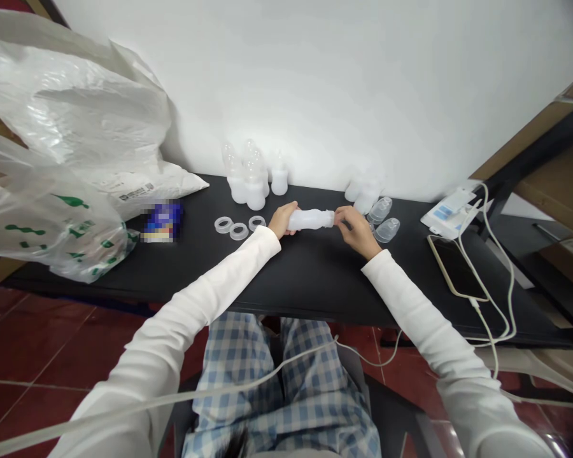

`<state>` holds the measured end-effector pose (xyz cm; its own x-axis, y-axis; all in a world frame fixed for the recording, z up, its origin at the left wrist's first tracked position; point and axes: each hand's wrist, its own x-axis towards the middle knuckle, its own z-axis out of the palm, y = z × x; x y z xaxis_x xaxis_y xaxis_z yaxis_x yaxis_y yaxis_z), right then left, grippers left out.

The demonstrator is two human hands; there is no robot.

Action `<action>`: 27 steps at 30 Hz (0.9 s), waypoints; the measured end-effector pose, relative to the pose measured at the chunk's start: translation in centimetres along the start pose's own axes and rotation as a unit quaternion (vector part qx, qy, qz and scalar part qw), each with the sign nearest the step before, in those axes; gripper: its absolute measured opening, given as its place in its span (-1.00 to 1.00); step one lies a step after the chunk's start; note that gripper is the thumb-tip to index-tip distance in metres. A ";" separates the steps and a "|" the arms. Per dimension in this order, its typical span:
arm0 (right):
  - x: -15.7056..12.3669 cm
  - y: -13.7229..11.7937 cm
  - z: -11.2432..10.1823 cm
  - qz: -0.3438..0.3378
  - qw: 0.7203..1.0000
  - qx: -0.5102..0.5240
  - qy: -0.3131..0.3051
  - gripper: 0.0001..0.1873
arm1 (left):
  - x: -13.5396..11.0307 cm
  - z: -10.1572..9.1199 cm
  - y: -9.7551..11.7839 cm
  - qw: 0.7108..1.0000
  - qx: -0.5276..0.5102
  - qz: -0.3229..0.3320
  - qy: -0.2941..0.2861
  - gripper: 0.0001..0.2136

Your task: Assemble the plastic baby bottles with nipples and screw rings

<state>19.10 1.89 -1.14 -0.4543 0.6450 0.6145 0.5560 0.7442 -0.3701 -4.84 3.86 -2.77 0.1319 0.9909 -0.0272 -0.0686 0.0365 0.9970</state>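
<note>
A white baby bottle (308, 220) lies sideways above the table, its neck pointing right. My left hand (282, 219) is wrapped around its base. My right hand (356, 230) has its fingers closed at the bottle's mouth; any small part between the fingertips is hidden. Just left of my left hand, several pale rings (239, 231) lie flat. Beside my right hand are clear domed caps (388, 230). White bottles without caps (367, 194) stand behind that hand, partly blurred. Bottles with clear caps (254, 191) stand upright in a group at the back left, and a smaller-looking one (279, 180) is beside them.
Large plastic bags (76, 127) and a blue packet (163, 221) occupy the left side. To the right, a phone (458, 267) is plugged into a white cable (510, 273) near a white box (447, 212). A wall backs the black table (310, 280). Another cable crosses my lap.
</note>
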 end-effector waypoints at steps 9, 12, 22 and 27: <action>-0.3 -0.3 -0.4 -0.002 0.999 0.031 0.007 -0.78 | -0.3 0.0 0.9 1.000 -0.011 -0.028 -0.008 -0.57; -0.2 0.1 -0.4 0.034 0.998 0.045 0.026 -0.66 | -0.5 0.2 0.7 1.000 -0.015 0.007 0.004 -0.53; -0.2 0.5 0.6 0.090 0.993 -0.082 -0.003 -0.29 | -0.8 0.9 0.7 0.984 -0.032 0.170 0.037 -0.62; -0.3 0.4 0.7 0.092 0.992 -0.086 0.013 -0.44 | -0.3 0.8 0.1 0.985 -0.020 0.154 0.081 -0.65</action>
<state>18.94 2.12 -2.00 -0.3175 0.7607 0.5661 0.7399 0.5721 -0.3539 -4.11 3.43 -2.61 -0.0614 0.9633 0.2613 -0.1201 -0.2670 0.9562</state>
